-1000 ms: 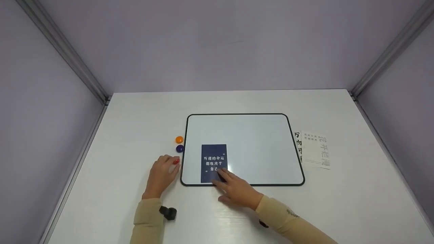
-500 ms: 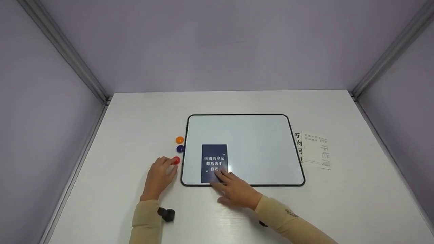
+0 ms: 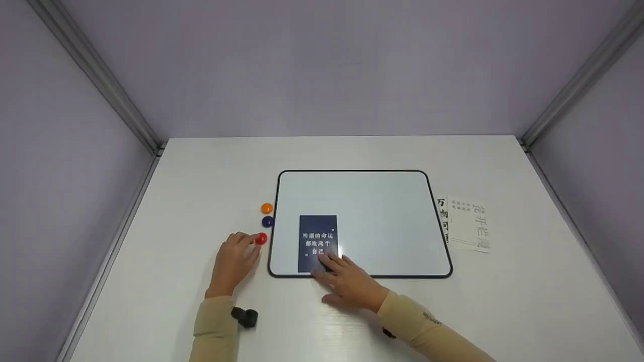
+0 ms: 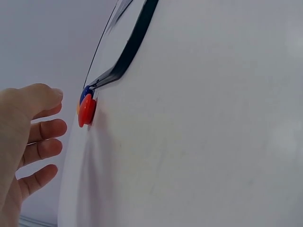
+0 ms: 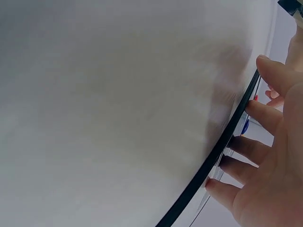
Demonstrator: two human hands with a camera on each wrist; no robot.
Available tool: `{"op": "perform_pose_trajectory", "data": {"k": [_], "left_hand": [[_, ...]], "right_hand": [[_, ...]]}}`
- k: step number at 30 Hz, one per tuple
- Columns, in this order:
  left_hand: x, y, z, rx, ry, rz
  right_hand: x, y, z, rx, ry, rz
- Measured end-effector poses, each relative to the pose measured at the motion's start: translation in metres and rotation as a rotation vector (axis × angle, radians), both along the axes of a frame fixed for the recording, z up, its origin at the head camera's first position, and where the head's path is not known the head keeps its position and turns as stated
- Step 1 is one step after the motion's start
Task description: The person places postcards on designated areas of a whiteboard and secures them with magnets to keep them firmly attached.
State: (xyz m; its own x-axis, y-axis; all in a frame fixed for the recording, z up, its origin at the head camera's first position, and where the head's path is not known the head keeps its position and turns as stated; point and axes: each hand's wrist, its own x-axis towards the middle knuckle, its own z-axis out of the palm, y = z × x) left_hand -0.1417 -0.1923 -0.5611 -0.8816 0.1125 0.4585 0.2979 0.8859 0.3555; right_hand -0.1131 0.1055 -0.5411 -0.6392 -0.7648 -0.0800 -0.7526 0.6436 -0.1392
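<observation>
Left hand [image 3: 234,261], fingers loosely parted beside red disc [image 3: 261,239] — right hand [image 3: 352,284], fingers spread, touching navy card [image 3: 318,229]

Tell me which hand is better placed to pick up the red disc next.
Probably the left hand: it is close beside the red disc. The right hand is farther off, over the lower part of the dark blue card.

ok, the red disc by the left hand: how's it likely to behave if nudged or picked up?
The red disc would probably slide rather than roll, since it sits flat on the white table. It may be slick, as its surface looks smooth and glossy. Its rim seems to flare above the base, so it likely lifts easily by that edge.
</observation>
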Motion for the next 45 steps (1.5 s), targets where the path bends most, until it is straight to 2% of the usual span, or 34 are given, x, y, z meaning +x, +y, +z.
{"op": "perform_pose_trajectory", "data": {"k": [6,11,20,25,31,45], "left_hand": [[-0.003,-0.002,-0.002,0.015,-0.043,0.006],[-0.006,-0.004,-0.005,0.027,-0.108,0.023],[-0.009,-0.006,-0.008,0.069,-0.246,0.077],[-0.01,-0.006,-0.009,0.091,-0.297,0.095],[-0.013,-0.003,-0.009,0.097,-0.321,0.104],[-0.016,-0.001,-0.01,0.109,-0.321,0.115]], "right_hand": [[0.001,0.0,-0.001,0.015,-0.034,-0.03],[0.0,-0.001,0.001,0.017,-0.074,-0.048],[0.001,0.0,0.001,0.015,-0.074,-0.047],[0.001,0.0,0.0,0.006,-0.095,-0.051],[0.002,0.0,0.001,0.011,-0.111,-0.054],[0.002,0.0,0.004,-0.001,-0.126,-0.055]]}}
